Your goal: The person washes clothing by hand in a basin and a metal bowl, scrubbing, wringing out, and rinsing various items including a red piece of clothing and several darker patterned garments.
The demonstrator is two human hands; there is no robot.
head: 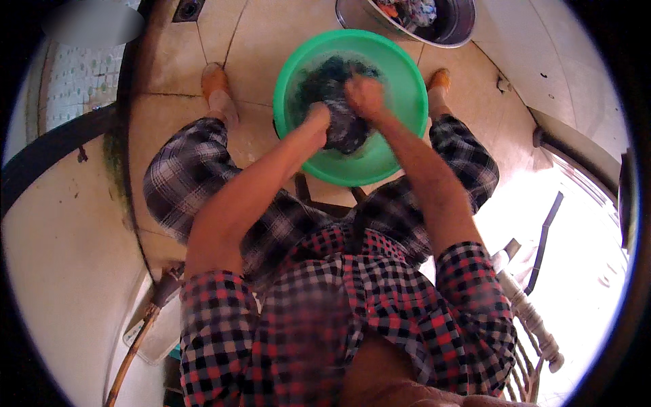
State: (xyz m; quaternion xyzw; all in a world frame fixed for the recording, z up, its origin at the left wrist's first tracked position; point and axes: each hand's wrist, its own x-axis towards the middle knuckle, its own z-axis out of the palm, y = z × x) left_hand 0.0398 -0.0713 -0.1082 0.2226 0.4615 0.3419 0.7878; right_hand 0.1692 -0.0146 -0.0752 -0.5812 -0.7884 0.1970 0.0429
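A green plastic basin (351, 175) stands on the floor between my feet. Dark wet cloth (351, 129) lies bunched in it, with dark water and a little froth around it. My left hand (319, 122) is closed on the near left part of the cloth. On the right, my right hand (365, 96) is curled into the cloth's upper part and blurred by motion. Its fingertips are partly hidden, but it grips the fabric.
Past the basin stands a metal tub (457, 33) with coloured clothes (417, 12). A floor drain (188, 9) is set in the tiles at upper left. Dark legs of a stool or stand (328, 207) show below the basin. A wooden stick (133, 351) leans at lower left beside a whitish container (160, 330).
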